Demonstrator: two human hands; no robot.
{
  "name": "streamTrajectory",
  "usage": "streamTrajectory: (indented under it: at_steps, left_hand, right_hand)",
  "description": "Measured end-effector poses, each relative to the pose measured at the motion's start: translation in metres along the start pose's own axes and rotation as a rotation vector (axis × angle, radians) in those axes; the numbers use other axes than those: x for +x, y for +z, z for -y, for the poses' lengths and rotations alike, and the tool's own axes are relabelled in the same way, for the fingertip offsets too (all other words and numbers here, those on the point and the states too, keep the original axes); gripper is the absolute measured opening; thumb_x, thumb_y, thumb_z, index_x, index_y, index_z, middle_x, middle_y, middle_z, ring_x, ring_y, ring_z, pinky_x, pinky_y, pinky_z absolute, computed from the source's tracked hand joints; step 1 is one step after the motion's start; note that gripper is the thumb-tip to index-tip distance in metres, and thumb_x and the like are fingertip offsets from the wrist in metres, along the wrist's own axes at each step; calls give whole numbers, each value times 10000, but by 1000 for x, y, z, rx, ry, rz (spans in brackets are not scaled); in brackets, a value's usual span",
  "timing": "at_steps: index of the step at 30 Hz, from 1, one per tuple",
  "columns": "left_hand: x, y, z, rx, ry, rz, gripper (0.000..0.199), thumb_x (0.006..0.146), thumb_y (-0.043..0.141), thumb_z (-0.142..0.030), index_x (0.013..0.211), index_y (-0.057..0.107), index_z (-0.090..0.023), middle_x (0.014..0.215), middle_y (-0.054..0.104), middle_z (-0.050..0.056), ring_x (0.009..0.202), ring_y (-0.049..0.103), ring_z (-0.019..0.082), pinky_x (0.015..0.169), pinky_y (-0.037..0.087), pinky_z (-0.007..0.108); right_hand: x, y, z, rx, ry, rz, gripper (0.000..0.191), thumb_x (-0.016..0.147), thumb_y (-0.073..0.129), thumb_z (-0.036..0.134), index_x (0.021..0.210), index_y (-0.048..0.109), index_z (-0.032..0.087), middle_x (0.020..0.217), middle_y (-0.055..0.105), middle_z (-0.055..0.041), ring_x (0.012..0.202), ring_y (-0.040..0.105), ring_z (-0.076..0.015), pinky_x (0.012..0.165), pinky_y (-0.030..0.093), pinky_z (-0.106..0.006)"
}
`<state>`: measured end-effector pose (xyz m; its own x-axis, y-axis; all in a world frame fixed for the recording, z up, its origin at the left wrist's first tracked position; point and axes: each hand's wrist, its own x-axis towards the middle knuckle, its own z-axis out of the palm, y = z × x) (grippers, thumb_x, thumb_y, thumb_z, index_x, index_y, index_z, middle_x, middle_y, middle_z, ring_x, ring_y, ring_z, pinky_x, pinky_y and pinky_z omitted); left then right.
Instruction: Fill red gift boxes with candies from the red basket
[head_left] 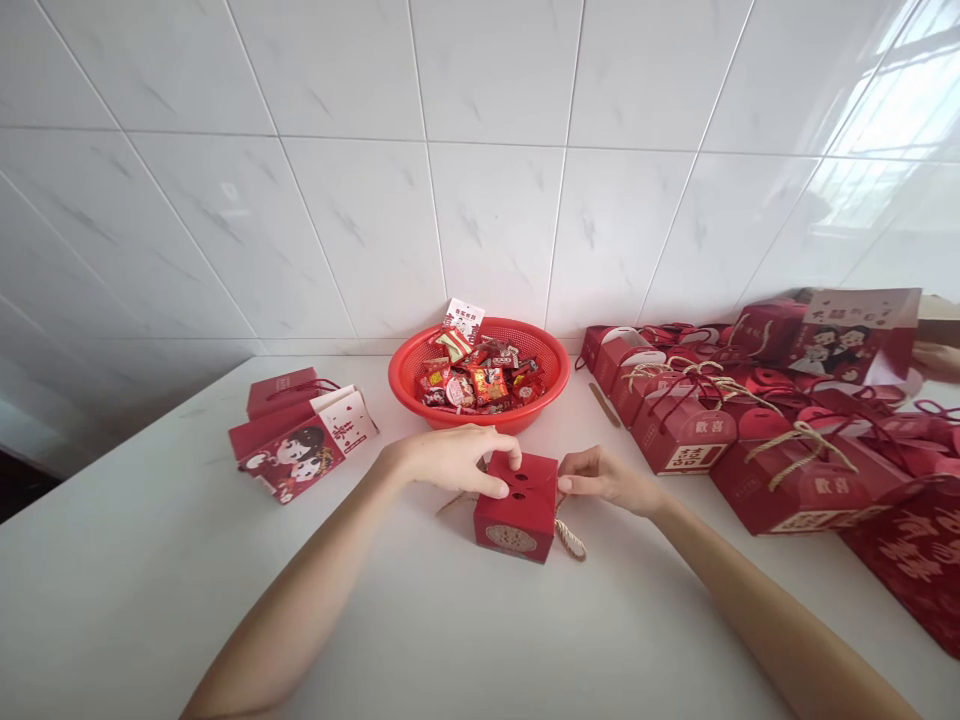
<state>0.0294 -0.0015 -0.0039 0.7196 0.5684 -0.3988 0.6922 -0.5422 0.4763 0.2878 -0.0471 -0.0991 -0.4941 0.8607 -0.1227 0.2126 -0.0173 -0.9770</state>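
A small red gift box (517, 515) with a round pale emblem on its front stands on the white table in front of me. Its top flaps are folded in, with two dark holes showing. My left hand (454, 462) grips the box at its top, thumb and index finger close to the holes. At the upper right edge, my right hand (607, 478) is closed in a pinch; its fingertips hide whatever lies between them. A twisted beige cord (571, 540) trails onto the table from the box's right side, and more cord shows at its left.
Behind the box stands a red plastic basket (480, 420) of wrapped sweets. Left are open red cartons (292, 460) with cartoon figures. Many tied red gift boxes (686, 425) crowd the right, beside a red bag (911, 560). Another person's hand (937, 362) shows far right. Tiled wall (495, 220) behind.
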Motion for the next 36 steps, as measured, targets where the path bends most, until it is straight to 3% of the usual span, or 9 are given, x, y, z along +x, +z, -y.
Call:
streamTrajectory:
  at_steps: [4,10,13,17,20,25,29,33,36]
  left_hand:
    - [0,0,0,26,-5,-16,363,807,650,-471,1114,640,-279,1063,606,21,954,577,209,729,425,268]
    - [-3,0,-7,47,-7,-50,365,806,648,-436,1131,667,-270,1105,602,36,906,589,195,730,434,267]
    - [-1,2,-11,42,-11,-82,371,802,659,-437,1129,687,-265,1122,610,41,912,608,203,734,446,271]
    - [0,5,-15,41,9,-137,358,811,662,-443,1114,721,-260,1160,600,56,927,629,213,780,472,297]
    - [-2,4,-18,-7,93,-219,343,801,686,-395,1116,737,-268,1177,592,55,927,636,209,832,491,318]
    - [-18,-2,-26,-505,165,-369,521,855,670,-440,1317,591,-212,1021,680,58,883,665,204,861,543,369]
    - [-28,-2,-32,-846,340,-387,513,890,670,-431,1335,551,-205,1249,656,98,1113,659,259,1013,515,445]
    - [-26,6,-35,-835,387,-393,525,898,681,-438,1364,542,-239,1367,599,110,1252,595,309,1062,495,476]
    - [-20,13,-36,-712,438,-481,473,897,685,-421,1328,565,-268,1499,480,89,1273,586,301,1050,523,435]
  right_hand:
    - [-3,-4,8,130,10,16,349,656,854,464,682,690,158,710,638,-7,685,560,-150,742,477,-321]
    - [-14,-17,34,354,-193,-36,357,723,810,438,563,619,182,627,584,-12,638,542,-151,682,449,-319]
    - [-18,-19,49,406,-257,-35,339,749,806,423,596,624,181,628,597,-8,650,569,-151,686,453,-313]
    - [-17,-16,71,322,-203,51,241,784,797,368,821,673,165,813,723,-57,791,657,-177,793,479,-337]
    - [-11,-12,87,243,-157,73,270,779,804,352,881,652,155,857,740,-69,771,664,-169,796,497,-342]
    - [-5,-4,106,111,-162,6,297,809,770,399,901,654,141,784,712,-42,719,636,-148,736,505,-309]
    - [-2,2,113,31,-175,-53,331,787,782,428,905,651,149,800,699,-38,731,633,-154,701,502,-297]
    - [4,10,111,-50,-216,-79,319,766,791,409,907,650,160,800,670,-18,729,612,-151,666,474,-278]
    - [7,19,105,-113,-274,-114,282,771,762,348,970,666,174,820,679,-20,777,635,-180,679,491,-291]
